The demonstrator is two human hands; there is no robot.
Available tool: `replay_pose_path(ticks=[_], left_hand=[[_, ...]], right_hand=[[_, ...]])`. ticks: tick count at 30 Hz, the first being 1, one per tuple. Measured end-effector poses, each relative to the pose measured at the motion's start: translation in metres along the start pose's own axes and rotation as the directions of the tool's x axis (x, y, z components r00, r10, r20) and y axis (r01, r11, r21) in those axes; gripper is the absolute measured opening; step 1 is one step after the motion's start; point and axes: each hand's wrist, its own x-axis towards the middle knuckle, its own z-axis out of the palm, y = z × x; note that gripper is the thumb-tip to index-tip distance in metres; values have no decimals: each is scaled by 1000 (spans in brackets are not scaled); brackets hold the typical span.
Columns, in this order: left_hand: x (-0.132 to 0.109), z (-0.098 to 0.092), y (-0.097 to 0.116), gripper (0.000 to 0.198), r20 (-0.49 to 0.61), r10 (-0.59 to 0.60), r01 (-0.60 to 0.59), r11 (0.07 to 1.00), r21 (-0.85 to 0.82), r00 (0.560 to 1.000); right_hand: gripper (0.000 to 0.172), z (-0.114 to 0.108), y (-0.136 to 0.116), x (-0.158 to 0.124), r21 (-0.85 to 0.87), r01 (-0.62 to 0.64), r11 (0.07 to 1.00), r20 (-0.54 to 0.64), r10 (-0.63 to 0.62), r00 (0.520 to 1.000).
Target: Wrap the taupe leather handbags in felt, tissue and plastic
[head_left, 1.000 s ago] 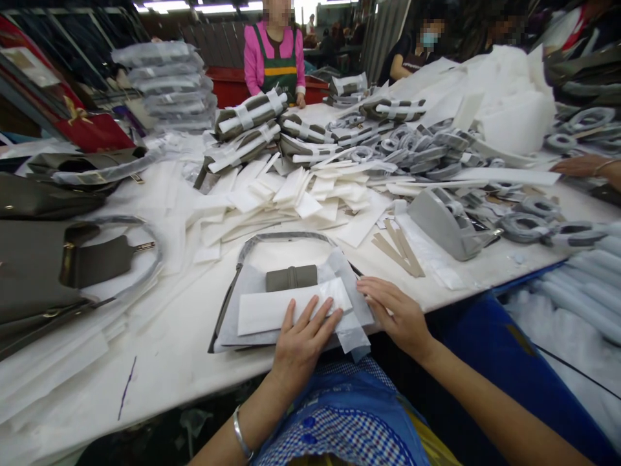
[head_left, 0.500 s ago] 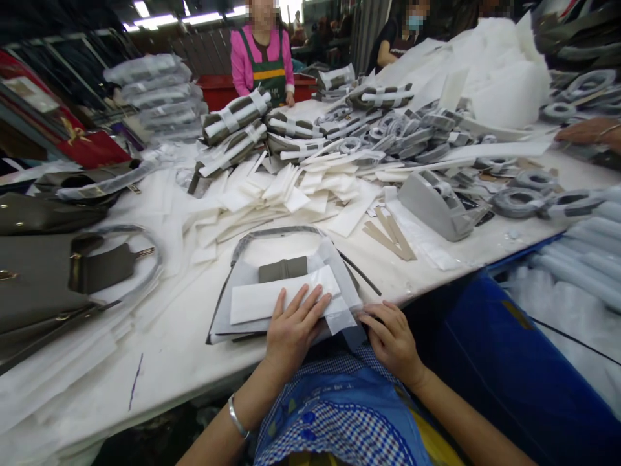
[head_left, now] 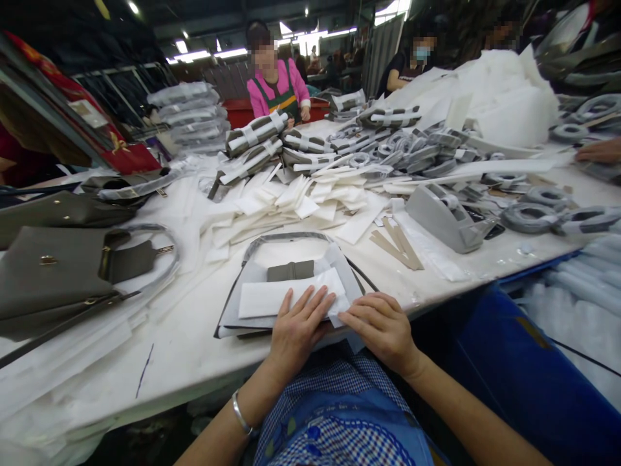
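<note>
A handbag (head_left: 291,270) with a wrapped handle loop lies on the table in front of me, partly covered by thin pale wrapping sheet (head_left: 342,265). On top of it rests a folded white foam strip (head_left: 262,299). My left hand (head_left: 301,323) lies flat on the strip's lower edge, fingers stretched and slightly spread. At the lower right corner, my right hand (head_left: 381,327) has its fingers pressed together on a translucent plastic strip (head_left: 358,340) that hangs over the table edge. Its thumb is mostly hidden.
White foam strips (head_left: 291,200) are heaped behind the bag. A larger olive handbag (head_left: 53,278) lies left. Brown card strips (head_left: 395,246) and a grey tape dispenser (head_left: 444,217) sit right. A blue bin (head_left: 528,362) stands beside the table. A person (head_left: 276,87) in pink works opposite.
My right hand has moved left and inward, bringing the translucent strip against the bag's corner. My left hand stays flat on the foam strip. The camera view has shifted a little.
</note>
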Motion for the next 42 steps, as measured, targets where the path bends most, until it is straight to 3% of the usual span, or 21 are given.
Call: replay_pose_path(ticks=[5, 10, 17, 20, 26, 31, 35, 38, 40, 42], left_hand=[[-1, -2, 2, 58, -2, -5, 5, 1000, -6, 1000], [-2, -2, 3, 60, 23, -26, 27, 999, -17, 999], [1, -11, 3, 71, 110, -64, 75, 992, -105, 992], [4, -20, 6, 66, 131, -51, 71, 985, -155, 990], [5, -2, 9, 42, -82, -82, 78, 995, -60, 993], [1, 10, 8, 43, -130, -59, 60, 998, 6, 990], [2, 9, 8, 40, -161, -53, 57, 998, 26, 986], [3, 9, 9, 40, -161, -53, 57, 998, 19, 985], [4, 9, 9, 40, -158, -55, 59, 998, 19, 986], [5, 8, 8, 39, -149, -57, 61, 998, 17, 987]], right_hand=[[21, -9, -13, 6, 51, 38, 998, 0, -38, 999], [19, -10, -25, -9, 82, 31, 996, 36, -34, 999], [21, 12, -6, -21, 8, 56, 998, 57, -57, 997], [21, 21, 0, -23, 1, 46, 999, 65, -46, 997], [23, 10, -9, -21, 29, 13, 999, 64, -15, 998], [27, -14, 1, 16, 118, -40, 992, 50, 34, 998], [29, 4, 39, 59, 13, -45, 999, 252, 40, 967], [27, 34, 69, 78, -85, -28, 996, 458, 65, 887], [24, 48, 82, 84, -136, -64, 989, 527, 126, 841], [24, 52, 89, 83, -131, -95, 987, 540, 151, 828]])
